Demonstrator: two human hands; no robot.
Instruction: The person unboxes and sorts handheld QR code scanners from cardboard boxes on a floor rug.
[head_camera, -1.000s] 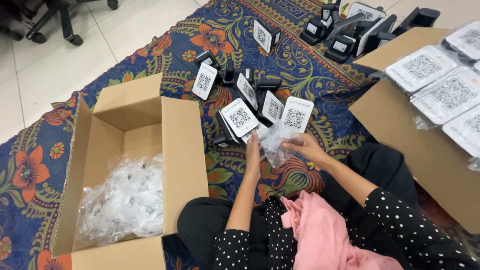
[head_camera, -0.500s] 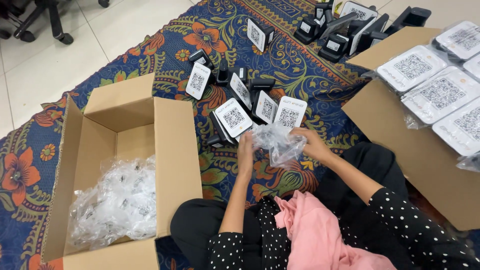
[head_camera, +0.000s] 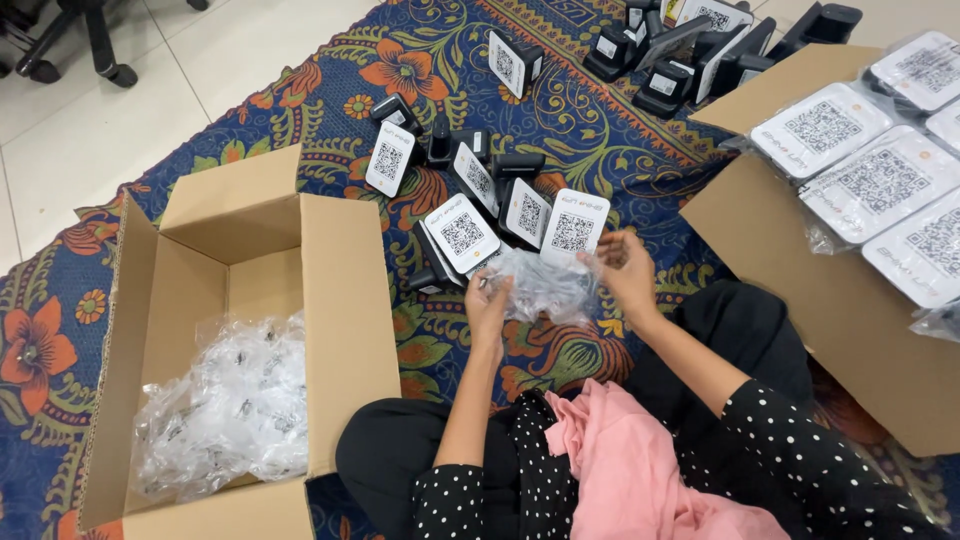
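Both my hands hold a crumpled clear plastic bag (head_camera: 545, 285) above my lap. My left hand (head_camera: 487, 303) grips its left end and my right hand (head_camera: 626, 272) grips its right end. Just beyond the bag, several small black stands with white code cards (head_camera: 462, 235) stand on the patterned carpet (head_camera: 560, 120). One white card (head_camera: 574, 224) stands right behind the bag.
An open cardboard box (head_camera: 345, 300) at my left holds a heap of clear plastic bags (head_camera: 225, 405). A second cardboard box (head_camera: 800, 270) at my right holds wrapped white code plates (head_camera: 880, 185). More black stands (head_camera: 690, 50) are at the far side. Office chair wheels (head_camera: 75, 50) are at top left.
The plastic bag has been pulled wider between my hands, which have moved slightly apart. The view has shifted a little.
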